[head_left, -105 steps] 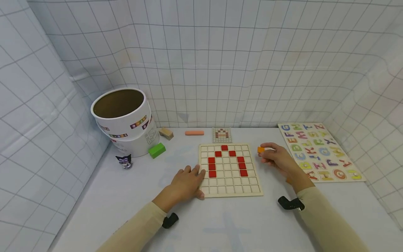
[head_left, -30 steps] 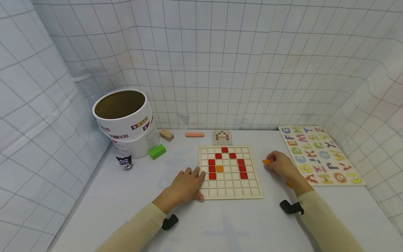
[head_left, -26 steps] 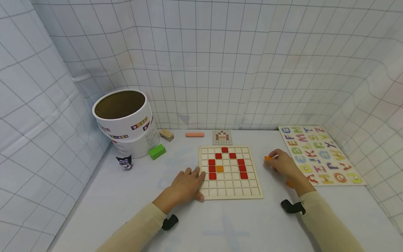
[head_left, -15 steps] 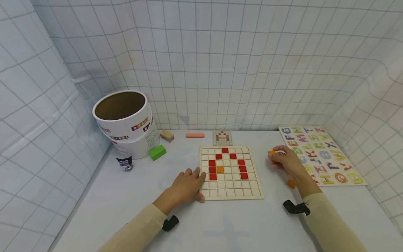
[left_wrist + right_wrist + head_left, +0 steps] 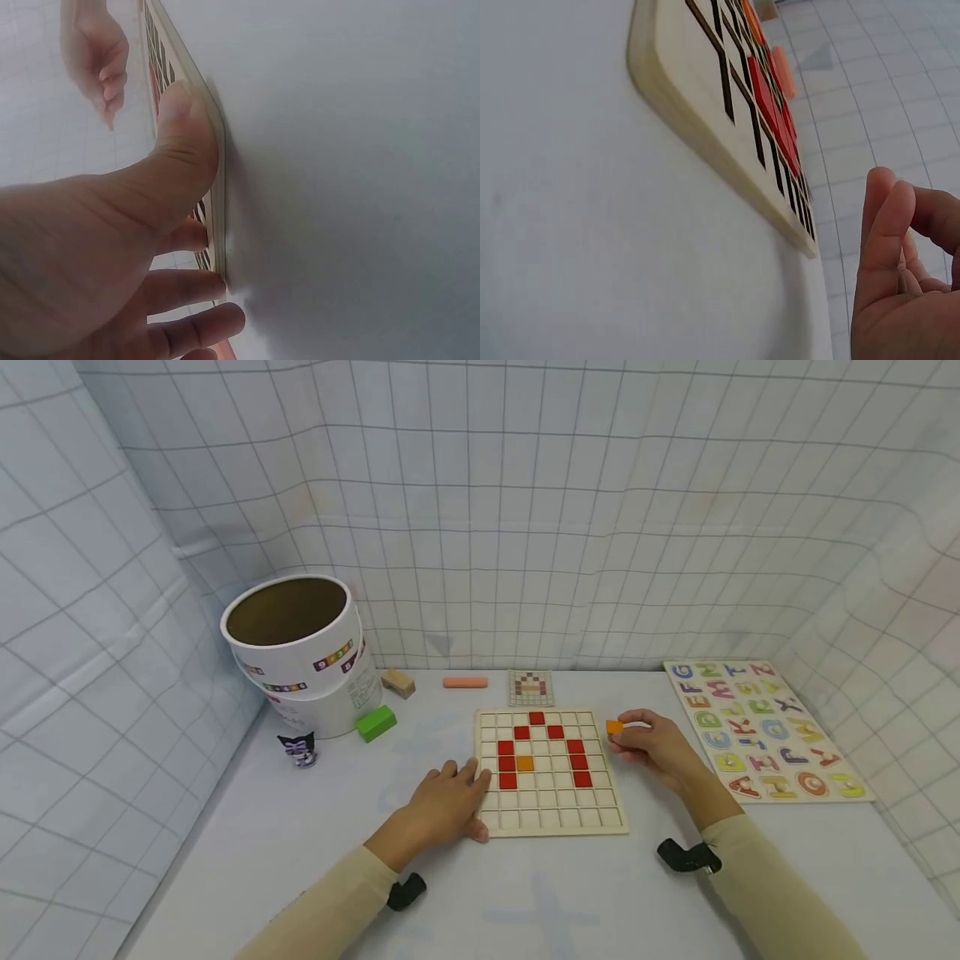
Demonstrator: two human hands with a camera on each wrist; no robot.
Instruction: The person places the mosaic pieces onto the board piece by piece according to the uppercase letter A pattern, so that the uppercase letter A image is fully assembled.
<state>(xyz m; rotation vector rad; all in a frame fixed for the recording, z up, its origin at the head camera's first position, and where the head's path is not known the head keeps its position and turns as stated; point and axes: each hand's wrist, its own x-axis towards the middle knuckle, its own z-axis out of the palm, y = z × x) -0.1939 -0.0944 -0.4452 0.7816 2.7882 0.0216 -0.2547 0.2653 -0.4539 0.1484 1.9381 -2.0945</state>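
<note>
A pale wooden grid board (image 5: 551,827) lies on the white table, with several red square tiles (image 5: 536,718) forming an arch. One orange tile (image 5: 524,763) sits inside the arch, beside its left red column. My left hand (image 5: 442,802) rests on the board's left edge with fingers spread; in the left wrist view the thumb (image 5: 180,124) lies on the board's border. Just off the board's right edge, my right hand (image 5: 660,752) pinches another orange tile (image 5: 614,727) between thumb and fingertips. In the right wrist view the fingers hide that tile.
Behind the board lie a small pattern card (image 5: 530,688) and a salmon stick (image 5: 465,682). A white bucket (image 5: 307,685), a green block (image 5: 376,723), a wooden block (image 5: 398,682) and a small figurine (image 5: 299,749) stand left. An alphabet board (image 5: 772,735) lies right.
One orange tile now lies in the board's grid. My right hand has taken up another orange tile and moved left to the board's edge. The left hand stays put.
</note>
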